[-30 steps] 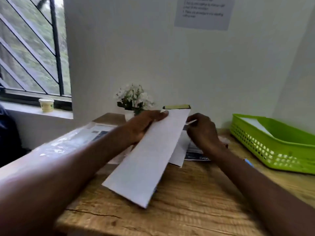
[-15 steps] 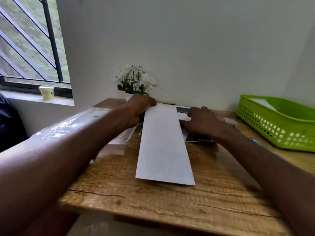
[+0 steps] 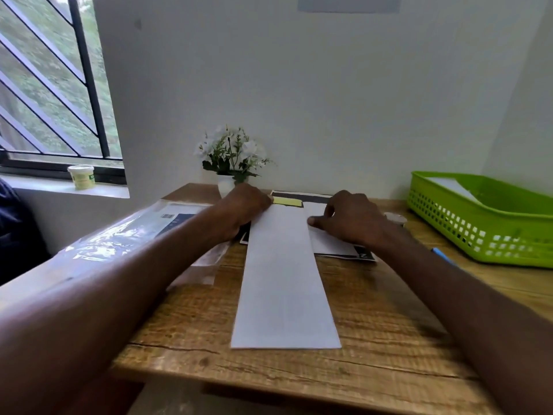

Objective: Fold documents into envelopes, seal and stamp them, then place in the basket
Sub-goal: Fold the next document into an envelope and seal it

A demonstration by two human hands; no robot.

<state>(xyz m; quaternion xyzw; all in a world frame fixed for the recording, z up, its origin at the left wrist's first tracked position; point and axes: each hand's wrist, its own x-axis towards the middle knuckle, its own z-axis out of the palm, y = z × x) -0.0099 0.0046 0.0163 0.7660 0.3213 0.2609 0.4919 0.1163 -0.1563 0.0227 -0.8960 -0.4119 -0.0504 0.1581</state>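
**On the bench: folded sheet flat, both hands at far end**

Folded white document [image 3: 284, 283] lies lengthwise mid-bench [image 3: 389, 339]. Left hand [image 3: 244, 208] rests on its far-left corner; finger pose hidden. Right hand [image 3: 348, 218], fingers loosely curled, thumb touching its right edge. Green basket [image 3: 484, 226] far right, paper inside.

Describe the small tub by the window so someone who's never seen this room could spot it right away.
Start at the barred window on the left and drop to its pale sill. The small tub stands there alone against the dark frame. It is a squat cream tub with a lid and a greenish label, well apart from the desk's flower pot.
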